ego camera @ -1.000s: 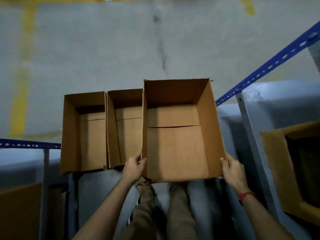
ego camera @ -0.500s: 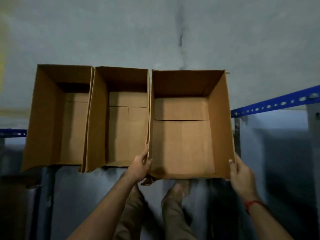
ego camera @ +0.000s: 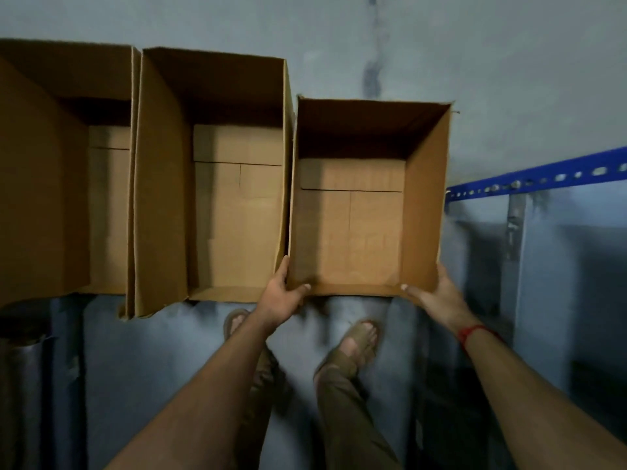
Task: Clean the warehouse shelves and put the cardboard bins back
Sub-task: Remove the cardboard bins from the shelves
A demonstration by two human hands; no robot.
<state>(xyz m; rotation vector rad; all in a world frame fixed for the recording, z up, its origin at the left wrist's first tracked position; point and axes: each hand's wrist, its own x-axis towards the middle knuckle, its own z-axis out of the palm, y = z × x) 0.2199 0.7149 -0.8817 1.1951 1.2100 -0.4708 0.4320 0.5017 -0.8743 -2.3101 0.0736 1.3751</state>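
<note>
Empty cardboard bin (ego camera: 424,205) right of middle bin (ego camera: 163,198) and left bin (ego camera: 40,181), perhaps touching.

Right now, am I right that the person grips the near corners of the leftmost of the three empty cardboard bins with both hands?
Not quite: it is the rightmost cardboard bin, not the leftmost. The head view shows the left hand and the right hand gripping its near corners, beside the middle cardboard bin; all three bins are empty.
</note>
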